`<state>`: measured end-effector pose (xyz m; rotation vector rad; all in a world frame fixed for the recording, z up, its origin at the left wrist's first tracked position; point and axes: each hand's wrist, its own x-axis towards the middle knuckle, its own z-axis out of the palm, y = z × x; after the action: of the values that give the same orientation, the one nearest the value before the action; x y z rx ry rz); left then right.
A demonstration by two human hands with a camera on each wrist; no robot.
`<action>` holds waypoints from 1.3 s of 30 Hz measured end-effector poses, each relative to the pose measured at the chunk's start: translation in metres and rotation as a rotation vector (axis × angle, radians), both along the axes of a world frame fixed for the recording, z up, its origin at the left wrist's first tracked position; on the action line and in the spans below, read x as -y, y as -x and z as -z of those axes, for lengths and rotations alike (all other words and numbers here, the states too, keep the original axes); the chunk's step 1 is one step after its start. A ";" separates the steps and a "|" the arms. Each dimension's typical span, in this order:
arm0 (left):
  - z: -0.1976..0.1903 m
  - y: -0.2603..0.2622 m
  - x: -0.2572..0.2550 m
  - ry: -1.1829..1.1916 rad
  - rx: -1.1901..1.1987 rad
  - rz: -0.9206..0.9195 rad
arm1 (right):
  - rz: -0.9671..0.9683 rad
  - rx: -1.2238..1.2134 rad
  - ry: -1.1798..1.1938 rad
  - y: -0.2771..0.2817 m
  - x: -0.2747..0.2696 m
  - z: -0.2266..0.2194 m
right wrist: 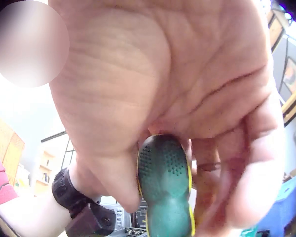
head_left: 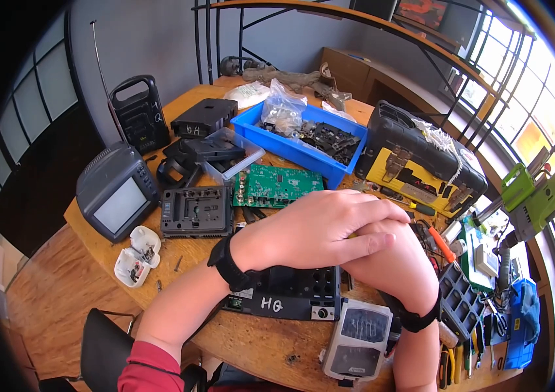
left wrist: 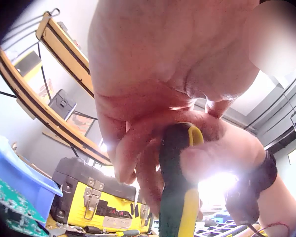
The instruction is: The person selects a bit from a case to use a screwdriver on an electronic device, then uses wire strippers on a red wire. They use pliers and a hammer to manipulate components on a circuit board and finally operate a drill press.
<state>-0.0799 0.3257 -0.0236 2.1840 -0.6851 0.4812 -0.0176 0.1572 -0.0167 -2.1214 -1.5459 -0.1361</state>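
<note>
My right hand [right wrist: 212, 74] grips a screwdriver [right wrist: 165, 182] by its dark green and yellow handle, thumb on one side and fingers on the other. In the left wrist view the screwdriver [left wrist: 175, 182] points downward; its shaft and tip are hidden. Lying across the back of the right hand [head_left: 385, 251] is my left hand [head_left: 329, 222], palm down, its fingers draped over it. Below both hands, in the head view, a black device marked HQ [head_left: 284, 294] lies on the wooden table [head_left: 258, 346], partly covered by the left wrist.
A green circuit board [head_left: 284, 186] and a grey housing [head_left: 195, 212] lie beyond the hands. Behind stand a blue bin [head_left: 339, 171] of parts and a yellow-black toolbox [head_left: 414, 176]. A small screen unit [head_left: 120, 202] stands left; a clear-lidded case [head_left: 359, 340] lies near the front edge.
</note>
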 end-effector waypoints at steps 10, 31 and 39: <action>-0.035 0.022 -0.024 -0.126 -0.021 -0.170 | 0.008 -0.251 -0.086 0.005 0.005 -0.035; -0.009 0.013 -0.014 -0.184 -0.085 -0.080 | -0.013 0.072 0.096 0.003 -0.012 0.001; -0.018 0.015 -0.026 -0.180 -0.244 -0.138 | -0.027 -0.268 0.043 0.003 -0.011 -0.006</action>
<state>-0.0948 0.3516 -0.0053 2.4201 -0.4619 0.2231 -0.0205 0.1681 -0.0108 -2.0530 -1.4284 0.1855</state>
